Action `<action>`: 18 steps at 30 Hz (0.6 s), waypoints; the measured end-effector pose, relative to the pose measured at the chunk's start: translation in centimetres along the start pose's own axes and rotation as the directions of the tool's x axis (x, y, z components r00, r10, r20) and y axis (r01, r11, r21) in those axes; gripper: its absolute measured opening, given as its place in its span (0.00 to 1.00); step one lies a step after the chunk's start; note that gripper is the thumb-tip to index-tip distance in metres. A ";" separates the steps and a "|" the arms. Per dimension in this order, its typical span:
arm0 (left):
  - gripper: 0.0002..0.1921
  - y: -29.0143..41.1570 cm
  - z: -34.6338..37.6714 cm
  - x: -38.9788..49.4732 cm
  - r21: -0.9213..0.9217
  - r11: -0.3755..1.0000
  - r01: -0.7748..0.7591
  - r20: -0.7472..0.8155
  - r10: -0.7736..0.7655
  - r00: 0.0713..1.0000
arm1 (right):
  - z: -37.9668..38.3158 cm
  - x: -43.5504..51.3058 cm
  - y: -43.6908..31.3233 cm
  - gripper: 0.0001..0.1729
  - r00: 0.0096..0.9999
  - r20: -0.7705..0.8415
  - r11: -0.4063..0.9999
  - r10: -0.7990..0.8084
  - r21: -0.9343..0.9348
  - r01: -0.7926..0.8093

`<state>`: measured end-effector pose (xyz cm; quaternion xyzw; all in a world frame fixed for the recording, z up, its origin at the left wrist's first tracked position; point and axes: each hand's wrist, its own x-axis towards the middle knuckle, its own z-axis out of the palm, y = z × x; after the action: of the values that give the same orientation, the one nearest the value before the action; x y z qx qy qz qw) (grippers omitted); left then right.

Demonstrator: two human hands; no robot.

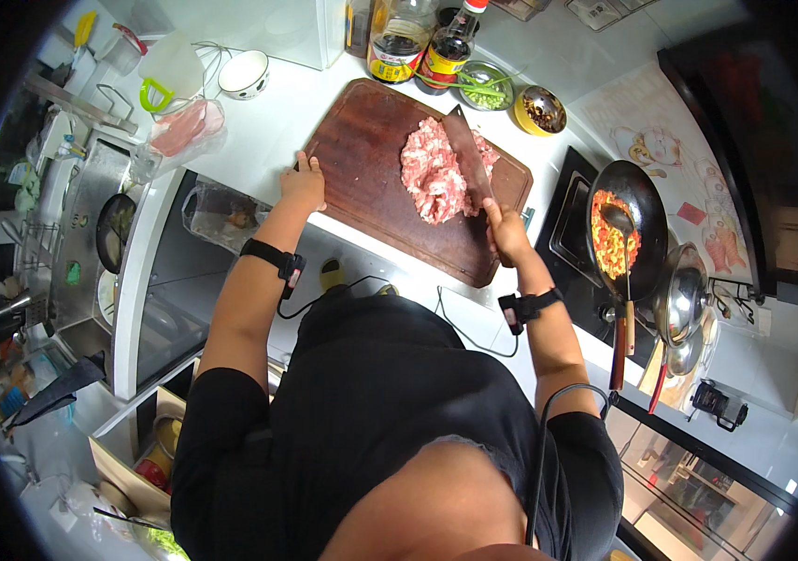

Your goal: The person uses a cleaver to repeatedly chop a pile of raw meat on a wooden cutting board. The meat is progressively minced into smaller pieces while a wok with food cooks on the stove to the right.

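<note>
A mound of minced raw meat (430, 172) lies on the right half of a brown wooden cutting board (364, 140). My right hand (509, 230) grips the handle of a cleaver (468, 158), whose dark blade is pressed against the mince and splits off a smaller portion on its right. The blade's tip points towards the back of the board. At the board's left edge rests my left hand (303, 186), with its fingers over the rim and no tool in it. The underside of the left hand is hidden.
Sauce bottles (444, 52), a glass bowl of chopped scallions (485, 88) and a yellow bowl (540, 111) stand behind the board. Rightward, a wok (627, 224) with food and a ladle sits on the stove. Bagged raw meat (187, 127) and a white bowl (243, 74) are left; a sink (83, 231) lies beyond.
</note>
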<state>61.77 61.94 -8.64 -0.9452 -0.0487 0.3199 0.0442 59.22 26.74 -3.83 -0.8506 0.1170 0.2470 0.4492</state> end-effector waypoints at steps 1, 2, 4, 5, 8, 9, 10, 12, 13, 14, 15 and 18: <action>0.51 -0.1 -0.1 0.0 0.002 1.000 0.002 -0.010 -0.002 1.000 | 0.1 -0.2 -0.3 0.27 0.997 -0.072 1.000 -0.026 -0.004 0.026; 0.51 -0.1 0.0 0.0 0.003 1.000 0.002 -0.016 -0.002 1.000 | -0.1 -0.7 -0.3 0.26 0.997 -0.059 0.999 -0.051 0.016 0.052; 0.51 -0.1 0.0 0.0 0.004 1.000 -0.005 -0.011 0.005 1.000 | 0.0 -1.5 -0.1 0.23 0.931 -0.264 0.967 -0.254 -0.072 0.243; 0.51 0.0 0.1 0.0 0.004 1.000 -0.007 -0.008 0.007 1.000 | -0.2 -2.1 0.1 0.23 0.945 -0.224 0.961 -0.238 0.089 0.263; 0.51 0.0 0.1 0.1 0.026 1.000 -0.007 0.011 0.007 1.000 | 0.7 -2.4 0.5 0.24 0.976 -0.154 0.979 -0.155 -0.155 0.131; 0.51 0.0 0.1 0.2 0.034 0.999 -0.011 0.007 0.011 1.000 | 1.0 -2.4 0.5 0.26 0.994 -0.070 0.964 -0.089 -0.259 0.069; 0.51 0.0 0.2 0.1 0.036 0.999 -0.020 0.012 0.019 1.000 | 0.8 -2.6 0.6 0.26 0.994 -0.101 0.979 -0.033 -0.202 0.011; 0.52 -0.1 0.2 0.1 0.031 0.999 -0.010 -0.012 0.010 1.000 | 0.9 -2.8 0.4 0.27 0.983 -0.098 0.986 -0.156 -0.075 0.149; 0.52 -0.1 0.4 0.0 0.029 0.999 -0.021 0.009 0.021 1.000 | 0.9 -2.7 0.2 0.24 0.952 -0.180 0.961 -0.248 -0.167 0.218; 0.52 -0.1 0.3 0.1 0.029 0.999 -0.019 0.011 0.019 1.000 | 1.0 -3.0 0.1 0.23 0.971 -0.163 0.985 -0.174 -0.039 0.170; 0.52 -0.1 0.3 0.2 0.027 1.000 -0.008 -0.010 0.009 1.000 | 1.0 -3.1 -0.1 0.22 0.956 -0.259 0.985 -0.141 0.059 0.161; 0.52 -0.1 0.5 0.4 0.036 0.999 -0.010 -0.020 0.011 1.000 | 1.5 -3.3 -0.6 0.23 0.970 -0.173 0.985 -0.170 -0.009 0.171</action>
<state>61.77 62.16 -9.21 -0.9477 -0.0376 0.3111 0.0602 56.23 28.24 -2.41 -0.8744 0.0829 0.1326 0.4594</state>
